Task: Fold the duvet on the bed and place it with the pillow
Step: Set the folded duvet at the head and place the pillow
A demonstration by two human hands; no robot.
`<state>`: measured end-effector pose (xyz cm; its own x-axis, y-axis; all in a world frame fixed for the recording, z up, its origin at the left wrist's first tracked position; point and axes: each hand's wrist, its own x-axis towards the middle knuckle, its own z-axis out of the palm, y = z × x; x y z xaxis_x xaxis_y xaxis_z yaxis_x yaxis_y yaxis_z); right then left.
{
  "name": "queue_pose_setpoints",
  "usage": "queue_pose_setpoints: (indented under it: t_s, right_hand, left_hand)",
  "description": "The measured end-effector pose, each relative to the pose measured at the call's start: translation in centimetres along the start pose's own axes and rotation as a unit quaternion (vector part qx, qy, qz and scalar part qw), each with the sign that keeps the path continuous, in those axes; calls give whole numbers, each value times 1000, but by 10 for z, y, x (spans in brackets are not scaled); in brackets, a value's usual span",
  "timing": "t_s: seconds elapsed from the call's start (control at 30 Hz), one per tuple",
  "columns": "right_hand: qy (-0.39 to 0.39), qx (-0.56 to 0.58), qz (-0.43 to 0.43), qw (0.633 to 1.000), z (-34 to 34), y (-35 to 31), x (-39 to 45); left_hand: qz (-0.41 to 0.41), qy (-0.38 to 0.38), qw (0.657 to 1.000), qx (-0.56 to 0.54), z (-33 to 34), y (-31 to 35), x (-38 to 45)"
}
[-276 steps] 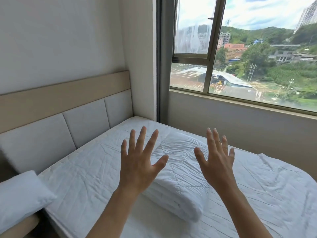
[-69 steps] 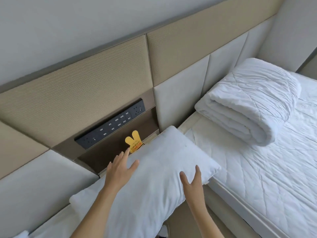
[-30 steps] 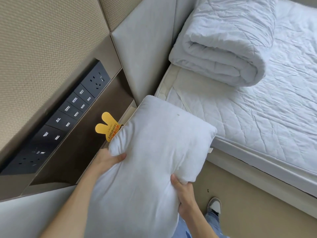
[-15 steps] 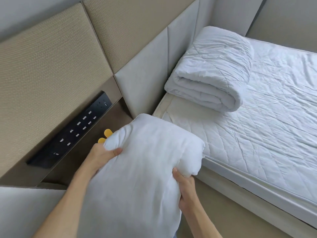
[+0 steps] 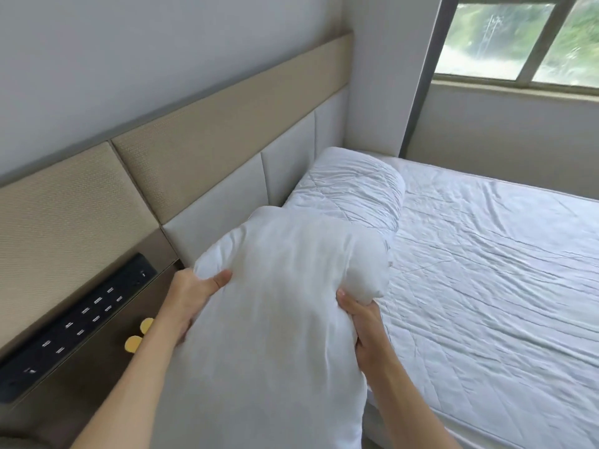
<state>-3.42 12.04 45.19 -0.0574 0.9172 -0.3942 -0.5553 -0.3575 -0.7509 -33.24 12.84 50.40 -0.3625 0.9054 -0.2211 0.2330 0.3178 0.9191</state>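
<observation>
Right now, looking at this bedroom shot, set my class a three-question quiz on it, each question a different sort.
1. True or false: the pillow lies flat on the bed.
2. Which hands grip the pillow? A) left hand only B) right hand only C) both
3. Fill in: the folded duvet rests against the ____.

Key: 1 false; 2 C; 3 headboard.
</observation>
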Motion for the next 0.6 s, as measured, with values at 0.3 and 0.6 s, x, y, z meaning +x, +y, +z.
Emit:
queue_pose_setpoints:
  t_s: [0.3,0.6]
  right_hand:
    - [14,-12,-87,996,6,-120,112]
    - [74,-22,-117,990,45,-212,279]
  left_hand:
    - [53,-45,997,-46,87,104,129]
    - [59,-109,991,-46,157,183,328]
